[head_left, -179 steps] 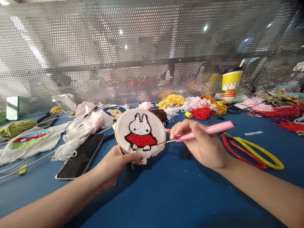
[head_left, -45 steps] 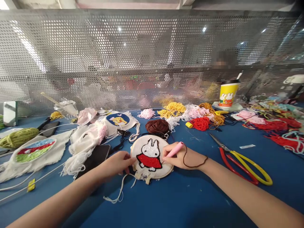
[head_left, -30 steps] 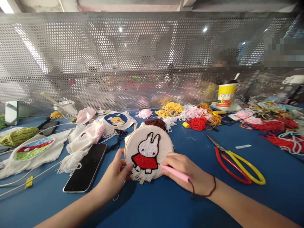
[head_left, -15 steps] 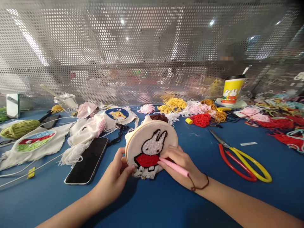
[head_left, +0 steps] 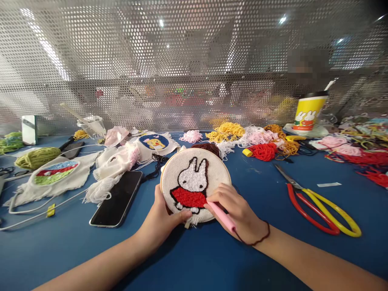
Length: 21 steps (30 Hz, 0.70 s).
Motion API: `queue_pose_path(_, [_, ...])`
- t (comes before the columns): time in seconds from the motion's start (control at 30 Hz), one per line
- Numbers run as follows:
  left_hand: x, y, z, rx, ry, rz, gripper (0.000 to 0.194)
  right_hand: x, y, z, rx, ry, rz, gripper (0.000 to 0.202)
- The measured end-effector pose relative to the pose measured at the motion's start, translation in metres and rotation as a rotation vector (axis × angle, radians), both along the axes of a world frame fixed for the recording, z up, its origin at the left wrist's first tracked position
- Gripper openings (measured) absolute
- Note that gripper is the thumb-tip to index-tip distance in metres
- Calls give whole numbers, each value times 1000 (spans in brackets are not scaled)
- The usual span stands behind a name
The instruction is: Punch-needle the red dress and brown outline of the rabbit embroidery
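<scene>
A round embroidery hoop [head_left: 212, 171] holds cream cloth with a white rabbit in a red top, outlined in black. My left hand [head_left: 165, 216] grips the hoop at its lower left, the thumb on the front and the other fingers behind. Pinched in my right hand [head_left: 239, 210] is a pink punch-needle pen [head_left: 222, 217], its front end at the right edge of the red top; the needle tip is hidden. Dark brown yarn [head_left: 262, 240] trails from the pen's back end across my right wrist. Dark brown yarn [head_left: 207, 149] also lies behind the hoop.
Scissors [head_left: 318, 206] with red and yellow handles lie open on the right. A black phone [head_left: 118, 200] and white yarn [head_left: 100, 192] are on the left. Behind stand a yellow cup [head_left: 309, 113] and yarn piles [head_left: 227, 131]. Another embroidered cloth [head_left: 56, 173] lies far left.
The hoop has turned to face the camera more squarely and sits more upright. Both hands have moved with it, and the pen stays in my right hand. The whole view has shifted slightly.
</scene>
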<state>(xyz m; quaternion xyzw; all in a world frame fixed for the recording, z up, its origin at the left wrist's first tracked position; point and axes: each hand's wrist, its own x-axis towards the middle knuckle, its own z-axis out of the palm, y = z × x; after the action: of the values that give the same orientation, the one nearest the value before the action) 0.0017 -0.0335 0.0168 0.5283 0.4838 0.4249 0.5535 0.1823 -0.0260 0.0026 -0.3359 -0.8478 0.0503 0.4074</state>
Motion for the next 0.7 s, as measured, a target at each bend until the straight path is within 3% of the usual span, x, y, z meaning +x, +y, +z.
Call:
queue_pose_path(0.17, [-7, 3, -5, 80, 151, -32, 69, 3, -1, 2, -84, 48, 15, 4])
queue_pose_path(0.37, [-11, 4, -15, 130, 192, 5, 74, 3, -1, 4, -130, 83, 19, 4])
queue_pose_path(0.57, [-13, 5, -10, 161, 247, -88, 78, 4, -4, 4, -225, 5, -32, 6])
queue_pose_path(0.7, [-15, 6, -9, 150, 269, -113, 85, 5, -6, 4, -45, -145, -95, 12])
